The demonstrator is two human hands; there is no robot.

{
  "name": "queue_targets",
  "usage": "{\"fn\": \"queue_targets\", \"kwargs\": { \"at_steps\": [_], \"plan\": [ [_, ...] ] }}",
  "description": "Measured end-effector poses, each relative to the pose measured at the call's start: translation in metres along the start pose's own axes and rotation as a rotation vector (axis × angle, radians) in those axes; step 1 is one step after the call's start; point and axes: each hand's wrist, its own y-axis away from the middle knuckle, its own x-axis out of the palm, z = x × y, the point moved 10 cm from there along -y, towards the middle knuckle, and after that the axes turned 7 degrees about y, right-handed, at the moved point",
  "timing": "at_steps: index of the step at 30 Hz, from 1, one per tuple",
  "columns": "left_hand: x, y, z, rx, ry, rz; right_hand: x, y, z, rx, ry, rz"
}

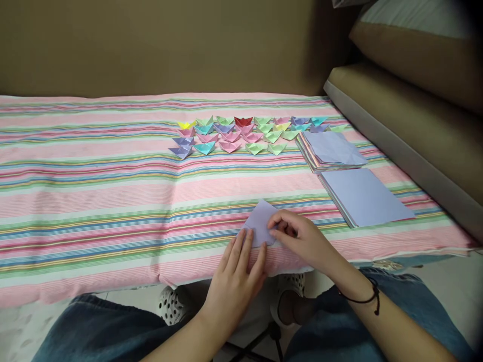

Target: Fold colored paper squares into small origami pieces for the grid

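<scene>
A small folded piece of lavender origami paper (pixel 260 217) lies on the striped cloth close to the near edge. Across its lower left part rests my left hand (pixel 239 264), fingers stretched out and pressing it down. My right hand (pixel 298 236) pinches the paper's right edge between thumb and index finger, the other fingers curled in. The fingers cover part of the paper's right side and lower edge. Farther back, several rows of folded paper boats (pixel 230 146) in pink, green, purple, blue, yellow and red stand on the cloth.
Two stacks of square paper lie at the right: a crumpled-topped stack (pixel 332 148) behind, a flat lavender-topped stack (pixel 368 196) in front. Brown cushions (pixel 407 120) line the right side. A brown backrest (pixel 151 48) closes off the rear of the striped cloth (pixel 83 216).
</scene>
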Motion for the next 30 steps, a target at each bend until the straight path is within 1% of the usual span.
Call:
{"fn": "queue_targets", "kwargs": {
  "at_steps": [3, 8, 10, 12, 16, 18, 24, 30],
  "plan": [
    [0.002, -0.001, 0.0, -0.001, 0.0, 0.014, 0.0, 0.001, 0.001, 0.003, 0.067, -0.045],
    [0.001, 0.0, -0.001, 0.017, -0.02, -0.011, 0.0, 0.002, 0.005, -0.02, 0.149, -0.123],
    [0.002, 0.001, -0.002, 0.02, -0.021, -0.003, -0.001, 0.002, 0.008, -0.041, 0.171, -0.142],
    [0.003, 0.001, -0.001, 0.017, -0.019, 0.013, 0.001, 0.002, 0.012, -0.083, 0.16, -0.113],
    [0.005, 0.001, -0.001, 0.015, -0.018, 0.037, 0.011, 0.006, 0.022, -0.223, 0.121, 0.009],
    [0.005, 0.001, -0.001, 0.012, -0.014, 0.044, 0.013, 0.008, 0.025, -0.27, 0.155, 0.019],
    [0.004, 0.001, 0.0, 0.015, 0.001, 0.04, 0.017, 0.011, 0.023, -0.277, 0.232, 0.007],
    [0.006, 0.001, 0.002, 0.0, 0.023, 0.079, 0.017, 0.014, 0.028, -0.311, 0.243, 0.023]
  ]
}}
